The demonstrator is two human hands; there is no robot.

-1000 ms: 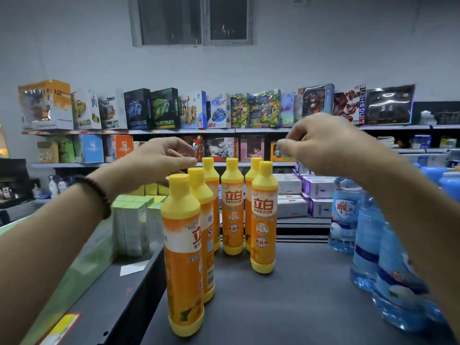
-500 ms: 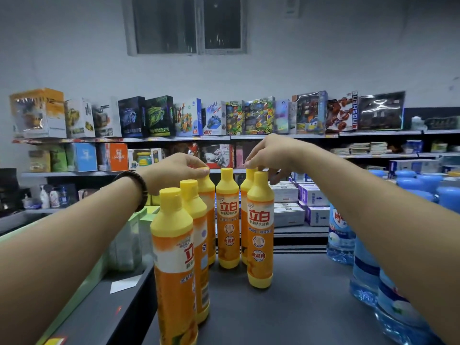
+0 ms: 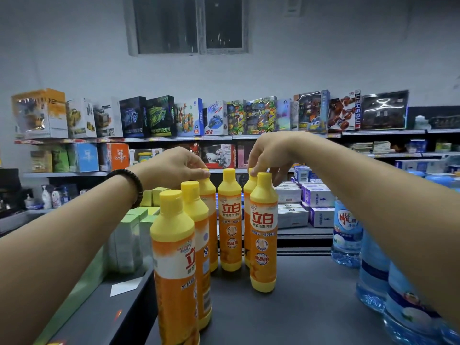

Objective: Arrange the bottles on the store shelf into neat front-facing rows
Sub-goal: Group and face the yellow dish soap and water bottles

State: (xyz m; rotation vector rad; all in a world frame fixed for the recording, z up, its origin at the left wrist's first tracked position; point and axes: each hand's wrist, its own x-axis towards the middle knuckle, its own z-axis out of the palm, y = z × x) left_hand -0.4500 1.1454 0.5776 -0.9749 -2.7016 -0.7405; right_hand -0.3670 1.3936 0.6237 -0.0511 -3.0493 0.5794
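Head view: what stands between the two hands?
The middle bottle stands upright between the left hand and the right hand, touched by neither, label facing forward; the head view shows it.

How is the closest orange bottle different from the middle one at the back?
The closest orange bottle has its label turned sideways; the middle bottle shows its label straight on. The closest one heads the left row; the middle one stands further back, between two others. Both are upright, yellow-capped and untouched.
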